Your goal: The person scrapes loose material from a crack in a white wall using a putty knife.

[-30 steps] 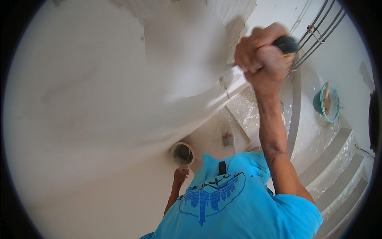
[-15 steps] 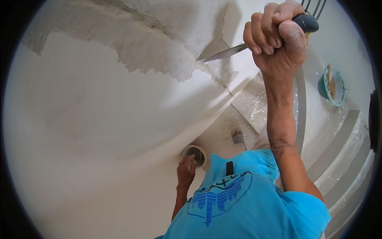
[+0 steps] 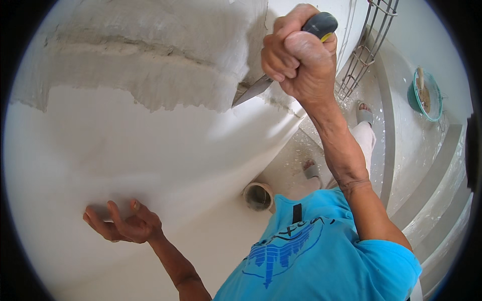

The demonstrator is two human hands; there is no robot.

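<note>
My right hand [image 3: 309, 65] is wrapped round the black-and-yellow handle of a trowel [image 3: 255, 91]. The blade's tip points left and down, against the wall at the lower edge of a rough grey plaster patch [image 3: 201, 83]. A long horizontal crack or ledge runs through that patch. Below it the wall [image 3: 115, 135] is smooth and white. At the lower left, my left hand [image 3: 125, 223] holds nothing, palm up with its fingers loosely bent and apart. It is close to the white surface; whether it touches is unclear.
A small round bucket [image 3: 257, 196] stands on the spattered floor beside my blue shirt. My sandalled feet [image 3: 365, 114] show further right. A reinforcing-bar cage [image 3: 368, 50] rises at the upper right. Beyond are a teal bucket [image 3: 413, 98] with a stick-like handle in it and curved steps [image 3: 432, 175].
My left hand has left the small bucket and moved left to the white wall, opening its fingers. My right hand has moved left with the trowel, its blade now lower on the patch.
</note>
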